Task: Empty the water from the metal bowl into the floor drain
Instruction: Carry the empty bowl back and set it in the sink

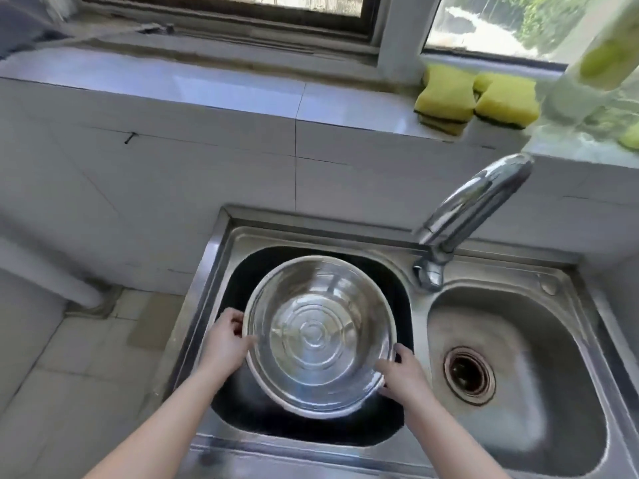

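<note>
Steel, shiny and round, the bowl (320, 335) sits in the dark left basin (238, 271) of a double sink, its inside ringed with concentric circles and glinting; water in it is hard to make out. The left hand (226, 344) grips the rim on the left, fingers curled over the edge. The right hand (401, 373) grips the rim at the lower right. A tap (463, 216) reaches over the sink, with sponges (477, 98) on the ledge behind.
</note>
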